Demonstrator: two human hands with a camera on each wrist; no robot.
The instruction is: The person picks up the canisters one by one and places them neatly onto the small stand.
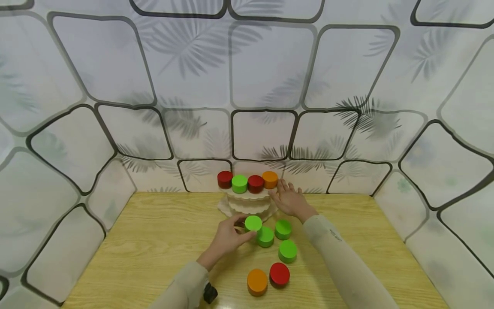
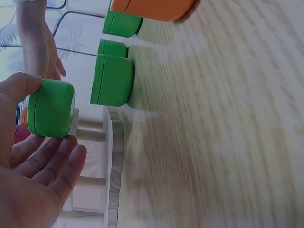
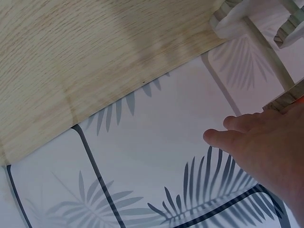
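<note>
My left hand pinches a round green lidded tub between thumb and fingers, above the table in front of a tiered wooden stand. On the stand's top tier sit a dark red tub, a green tub, another red tub and an orange tub, side by side. My right hand is at the right end of this row, fingers extended beside the orange tub. In the right wrist view, part of the right hand shows close to the stand's edge.
Green tubs stand on the wooden table, right of my left hand. Nearer me are an orange tub and a red tub. A patterned curtain-like backdrop rises behind the stand and along both sides.
</note>
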